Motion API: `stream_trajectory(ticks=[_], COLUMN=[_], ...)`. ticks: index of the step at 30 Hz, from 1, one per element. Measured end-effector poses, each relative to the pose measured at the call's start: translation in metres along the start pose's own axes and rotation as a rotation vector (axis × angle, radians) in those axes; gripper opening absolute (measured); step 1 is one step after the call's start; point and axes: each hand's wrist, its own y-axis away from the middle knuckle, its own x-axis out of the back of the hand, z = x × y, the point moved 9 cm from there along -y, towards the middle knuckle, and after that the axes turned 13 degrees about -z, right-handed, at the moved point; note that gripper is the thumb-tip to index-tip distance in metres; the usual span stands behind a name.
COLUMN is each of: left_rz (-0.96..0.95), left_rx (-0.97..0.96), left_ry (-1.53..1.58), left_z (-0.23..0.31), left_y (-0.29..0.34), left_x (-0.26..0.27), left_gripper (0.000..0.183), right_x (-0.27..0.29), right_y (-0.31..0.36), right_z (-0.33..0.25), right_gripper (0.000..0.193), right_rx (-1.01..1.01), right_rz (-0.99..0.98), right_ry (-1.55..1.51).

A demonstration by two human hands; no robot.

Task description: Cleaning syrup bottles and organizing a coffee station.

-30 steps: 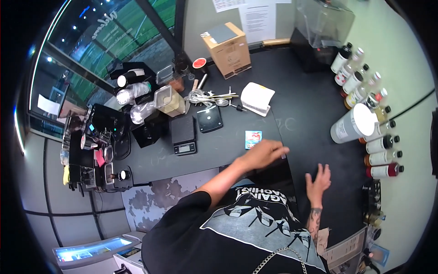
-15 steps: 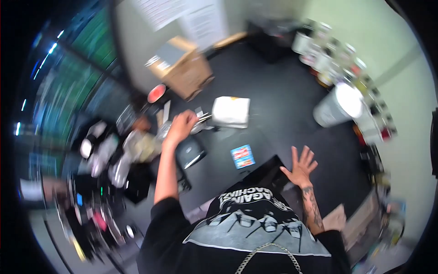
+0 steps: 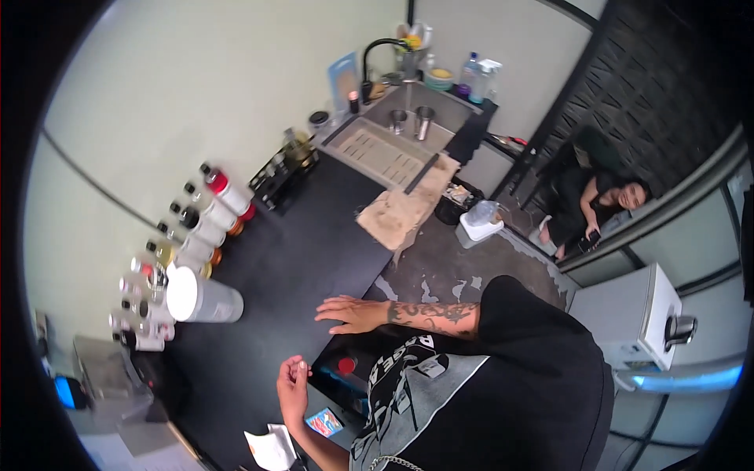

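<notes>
My right hand [image 3: 349, 315] lies flat at the edge of the black counter [image 3: 275, 267], fingers stretched out and nothing in them. The tattooed forearm reaches in from the right. Lower down, my left hand [image 3: 293, 385] hovers over the counter with its fingers curled toward the thumb; no object shows in it. Beside the left wrist is a small blue and red packet [image 3: 324, 422]. A folded white cloth or pouch [image 3: 271, 449] lies just left of the left forearm. A large white cup [image 3: 204, 297] stands left of my right hand.
Several bottles [image 3: 200, 212] line the wall side. At the far end are a sink [image 3: 448, 118] with metal cups, a black tap [image 3: 367, 71], and a tan cloth [image 3: 408, 212] over the counter edge. A white bin [image 3: 479, 228] stands on the floor. A seated person [image 3: 585, 204] is beyond the doorway.
My view has swung right, bringing in the sink and doorway. My left hand has come away from the metal utensil and cluttered side. My right hand remains spread at the counter edge.
</notes>
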Motion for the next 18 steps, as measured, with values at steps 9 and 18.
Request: stream_trajectory(ticks=[9,18], left_rz=[0.040,-0.220], left_rx=[0.012,-0.043], left_ry=[0.015,-0.123], left_z=[0.032,0.080], left_y=[-0.041,-0.095], left_x=[-0.102,-0.245], left_gripper=[0.030,0.032], right_x=[0.040,0.068], right_y=[0.141,0.246], right_z=[0.047,0.066], right_gripper=[0.048,0.047], right_rx=[-0.135,-0.135], right_rz=[0.045,0.122], right_ry=[-0.243,-0.360])
